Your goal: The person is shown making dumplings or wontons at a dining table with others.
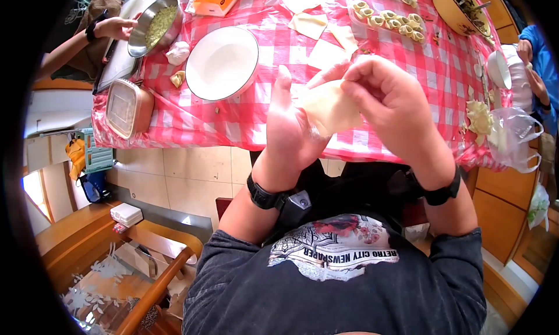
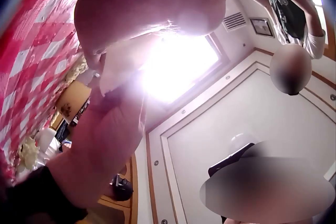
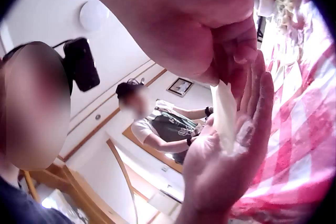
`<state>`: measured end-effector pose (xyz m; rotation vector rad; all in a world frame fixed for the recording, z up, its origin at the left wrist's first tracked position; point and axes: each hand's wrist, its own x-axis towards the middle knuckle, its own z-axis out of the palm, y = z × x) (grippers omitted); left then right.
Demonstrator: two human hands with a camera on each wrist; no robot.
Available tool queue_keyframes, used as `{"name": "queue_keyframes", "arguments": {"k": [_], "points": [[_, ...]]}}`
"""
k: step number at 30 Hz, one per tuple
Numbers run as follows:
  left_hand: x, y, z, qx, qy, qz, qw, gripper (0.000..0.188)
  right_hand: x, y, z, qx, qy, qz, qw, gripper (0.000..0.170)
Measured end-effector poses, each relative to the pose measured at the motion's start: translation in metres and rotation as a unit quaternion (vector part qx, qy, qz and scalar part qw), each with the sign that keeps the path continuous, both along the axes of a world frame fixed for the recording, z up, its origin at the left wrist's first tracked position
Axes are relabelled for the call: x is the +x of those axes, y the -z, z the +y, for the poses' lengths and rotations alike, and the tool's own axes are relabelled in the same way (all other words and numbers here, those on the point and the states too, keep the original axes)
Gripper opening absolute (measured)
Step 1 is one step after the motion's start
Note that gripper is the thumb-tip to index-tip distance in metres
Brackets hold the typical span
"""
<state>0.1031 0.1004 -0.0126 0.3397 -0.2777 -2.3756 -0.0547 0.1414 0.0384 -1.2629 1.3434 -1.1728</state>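
Observation:
In the head view a thin, pale square dough wrapper (image 1: pixel 331 109) lies across the palm of my left hand (image 1: pixel 290 130), whose fingers and thumb are extended. My right hand (image 1: pixel 397 102) pinches the wrapper's upper right edge between thumb and curled fingers. The right wrist view shows the same wrapper (image 3: pixel 224 116) edge-on, standing between the right fingertips and the left palm (image 3: pixel 212 174). Beyond the hands, several loose wrappers (image 1: pixel 308 25) are spread on the tablecloth. Folded dumplings (image 1: pixel 387 18) stand in rows in a clear tray farther back.
A white enamel dish (image 1: pixel 221 61) sits left of my hands, beside a garlic bulb (image 1: pixel 178 52) and a lidded container (image 1: pixel 129 108). Another person's hand (image 1: pixel 115 27) holds a steel bowl (image 1: pixel 137 43). A yellow basin (image 1: pixel 447 9) of filling and a plastic bag (image 1: pixel 515 140) are at right.

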Motion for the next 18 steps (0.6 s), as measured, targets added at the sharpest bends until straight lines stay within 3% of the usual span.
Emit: {"name": "queue_keyframes", "arguments": {"k": [1, 3, 4, 7, 10, 13, 18], "points": [[0.0, 0.004, 0.001, 0.022, 0.003, 0.057, 0.998, 0.083, 0.004, -0.001, -0.001, -0.001, 0.0, 0.001, 1.0, 0.005], [0.002, 0.014, 0.003, 0.055, 0.017, 0.159, 0.986, 0.084, 0.012, -0.004, -0.001, -0.066, 0.036, 0.194, 0.978, 0.007], [0.003, 0.015, 0.005, 0.054, 0.016, 0.16, 0.986, 0.084, 0.015, -0.002, -0.001, -0.067, 0.035, 0.195, 0.978, 0.007], [0.004, 0.011, 0.009, 0.052, -0.007, 0.207, 0.977, 0.084, 0.019, 0.004, -0.006, -0.199, 0.079, 0.288, 0.933, 0.011], [0.005, 0.0, 0.01, 0.09, -0.036, 0.115, 0.989, 0.082, 0.021, 0.002, -0.007, -0.228, 0.086, 0.318, 0.916, 0.011], [0.005, -0.002, 0.012, 0.091, -0.039, 0.084, 0.991, 0.078, 0.021, -0.003, -0.001, -0.245, 0.095, 0.4, 0.878, 0.014], [0.008, -0.003, 0.011, 0.096, -0.043, 0.093, 0.99, 0.072, 0.009, -0.004, 0.004, -0.308, 0.11, 0.406, 0.854, 0.015]]}}
